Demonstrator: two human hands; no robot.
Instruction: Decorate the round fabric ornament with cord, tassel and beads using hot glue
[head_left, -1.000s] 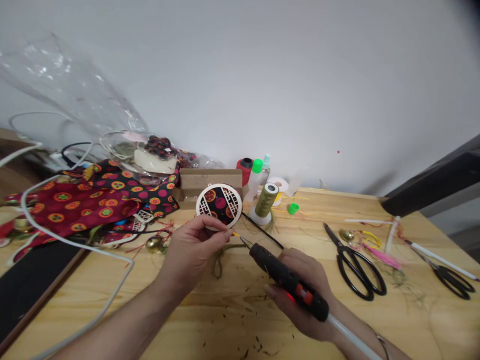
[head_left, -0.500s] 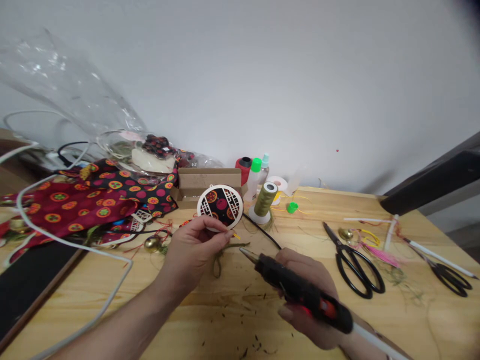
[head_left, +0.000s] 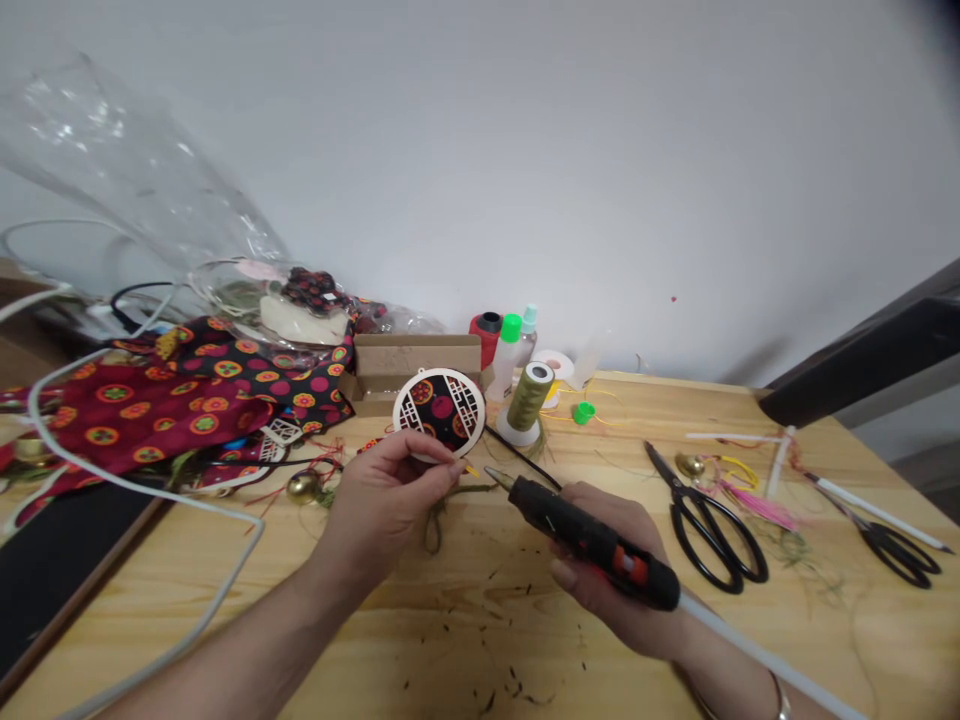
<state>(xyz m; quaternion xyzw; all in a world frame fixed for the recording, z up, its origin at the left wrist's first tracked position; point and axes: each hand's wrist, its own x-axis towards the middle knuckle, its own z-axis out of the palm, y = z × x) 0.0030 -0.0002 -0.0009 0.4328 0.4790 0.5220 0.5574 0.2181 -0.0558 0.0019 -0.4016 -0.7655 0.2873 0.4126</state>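
My left hand pinches the lower edge of a round ornament, a pale lattice frame with dark flowered fabric inside. A small yellow strand sticks out by the fingertips. My right hand is wrapped round a black glue gun with a white glue stick coming out of its rear. The metal nozzle points left and up, just right of the left fingertips and not touching them. A dark green cord lies on the table below the ornament.
Flowered fabric, a white cable and a gold bell lie left. Behind stand an open cardboard box, a green-capped bottle and a green thread spool. Black scissors and a second pair lie right.
My right hand and the glue gun have shifted slightly up and left, and the gun's rear has swung up. My left hand and the ornament have hardly moved.
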